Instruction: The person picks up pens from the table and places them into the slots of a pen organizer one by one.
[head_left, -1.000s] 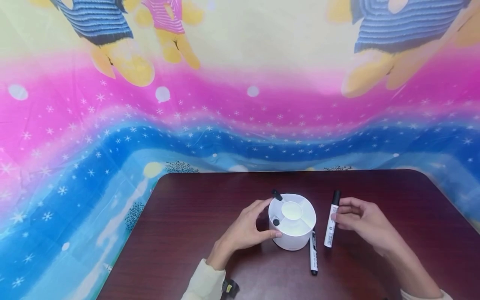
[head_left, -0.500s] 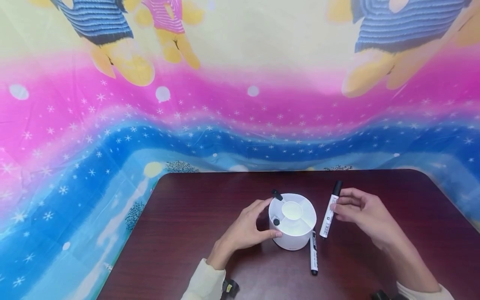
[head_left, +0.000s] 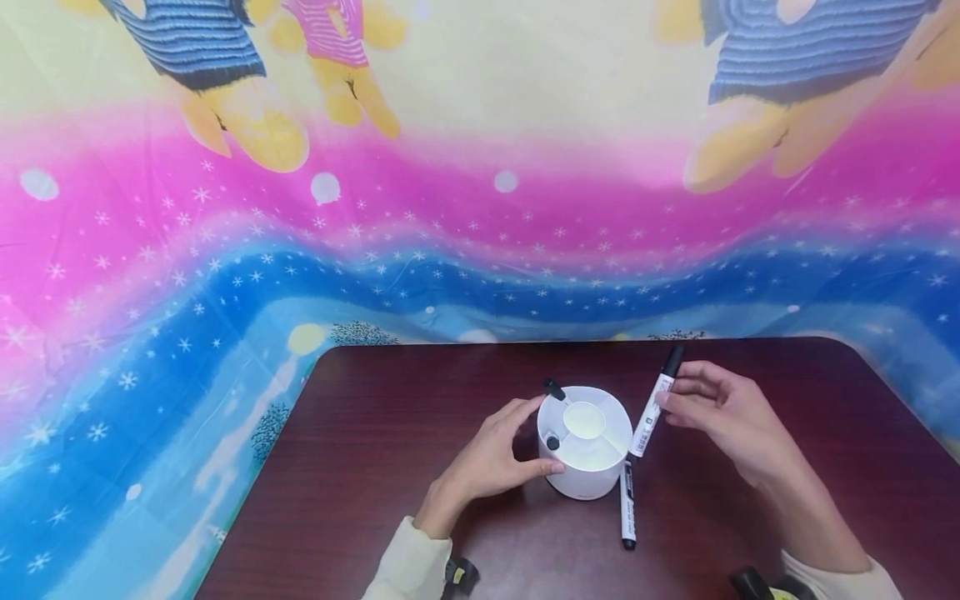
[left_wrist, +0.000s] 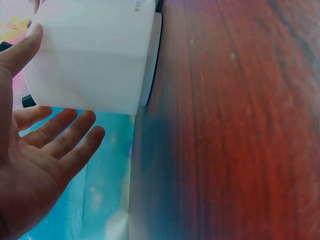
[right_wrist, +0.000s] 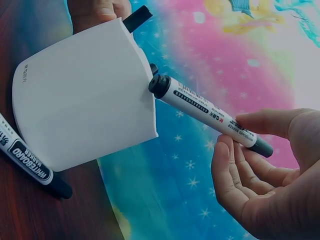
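A white round pen holder (head_left: 588,483) with divided compartments stands on the table. My left hand (head_left: 491,458) holds it from the left, thumb on the near side and fingers toward the far rim. Black ends of two pens (head_left: 553,444) show in its left compartments. With thumb and fingertips my right hand (head_left: 731,425) pinches a whiteboard marker (right_wrist: 200,111), white with black ends. That marker tilts, its lower end close to the holder's right rim; whether they touch I cannot tell. A second whiteboard marker (head_left: 627,510) lies on the table against the holder's right side.
The dark red-brown wooden table (head_left: 375,433) ends at a patterned cloth backdrop (head_left: 465,275) behind it. Black wrist gear (head_left: 461,575) shows at the left sleeve, and more of it (head_left: 772,583) by the right sleeve.
My right hand has raised the held marker and carried it left toward the pen holder, and the marker leans more. The left hand, the holder and the lying marker have stayed put.
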